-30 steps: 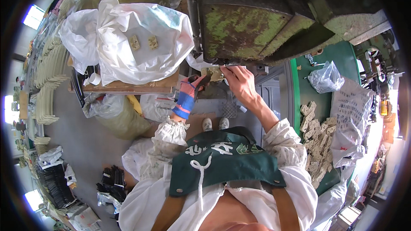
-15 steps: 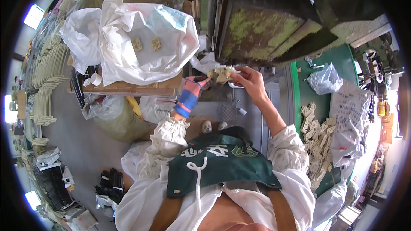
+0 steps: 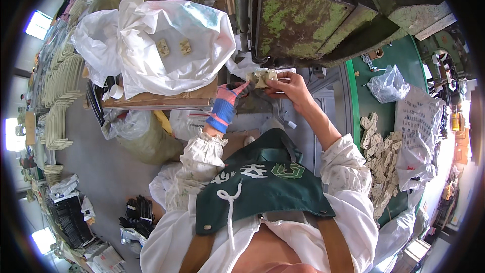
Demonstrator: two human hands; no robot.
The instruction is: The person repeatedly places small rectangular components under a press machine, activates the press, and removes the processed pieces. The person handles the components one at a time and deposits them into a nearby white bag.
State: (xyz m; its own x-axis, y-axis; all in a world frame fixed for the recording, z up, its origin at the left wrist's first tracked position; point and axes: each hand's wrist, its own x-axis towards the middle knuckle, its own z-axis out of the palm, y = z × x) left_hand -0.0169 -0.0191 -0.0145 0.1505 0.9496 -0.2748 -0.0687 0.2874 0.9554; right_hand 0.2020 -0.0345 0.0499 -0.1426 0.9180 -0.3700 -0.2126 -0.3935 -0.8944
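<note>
A small cream-coloured plate with holes and cut-outs (image 3: 260, 78) is held up below the large green machine. My right hand (image 3: 292, 90), bare, pinches its right end between thumb and fingers. On my left hand (image 3: 228, 102) is a pink and blue glove with dark fingertips. Its fingers are bent together at the plate's lower left edge, partly hidden by the glove itself. Two similar cream pieces (image 3: 185, 47) lie apart inside an open white plastic bag (image 3: 202, 73) to the left of the hands.
The worn green machine (image 3: 303, 25) overhangs just beyond my hands. At right, a green table (image 3: 391, 65) bears a heap of cream plates (image 3: 379, 156), a clear bag (image 3: 389, 85) and a printed white sack (image 3: 417, 126). A wooden board (image 3: 166, 100) supports the white bag. Black parts (image 3: 136, 217) lie lower left.
The plate has been tilted so its broad, holed face shows more plainly. Both hands remain beside it, with only a small shift. The whole view has moved slightly.
</note>
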